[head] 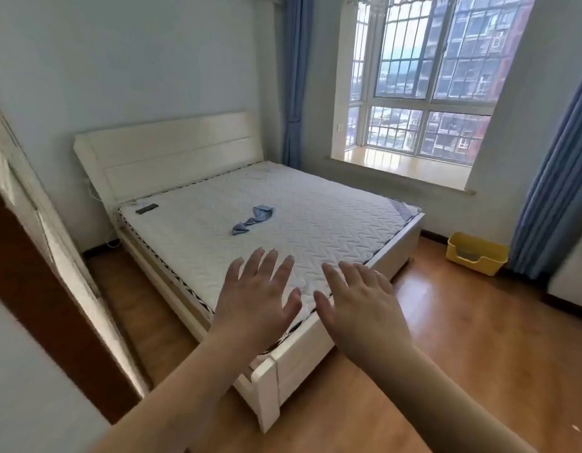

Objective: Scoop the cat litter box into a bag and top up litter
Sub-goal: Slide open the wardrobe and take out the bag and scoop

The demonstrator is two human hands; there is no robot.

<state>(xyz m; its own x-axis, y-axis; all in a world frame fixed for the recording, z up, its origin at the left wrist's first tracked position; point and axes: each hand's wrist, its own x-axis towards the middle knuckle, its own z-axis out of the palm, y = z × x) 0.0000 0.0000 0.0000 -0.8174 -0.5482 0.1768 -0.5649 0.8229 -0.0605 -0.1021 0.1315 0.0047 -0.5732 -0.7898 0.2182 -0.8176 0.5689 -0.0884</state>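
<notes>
Left hand (255, 297) and right hand (358, 297) are both raised side by side, backs up, fingers spread and straight, holding nothing, over the near corner of the bare mattress (283, 207). The yellow litter box (475, 256) sits on the wood floor at 2 o'clock, well apart, below the blue curtain (557, 165); its contents are indistinct.

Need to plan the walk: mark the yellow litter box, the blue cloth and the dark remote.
yellow litter box (475, 256), head view, front wall.
blue cloth (255, 218), head view, its middle.
dark remote (147, 208), head view, its top face.
</notes>
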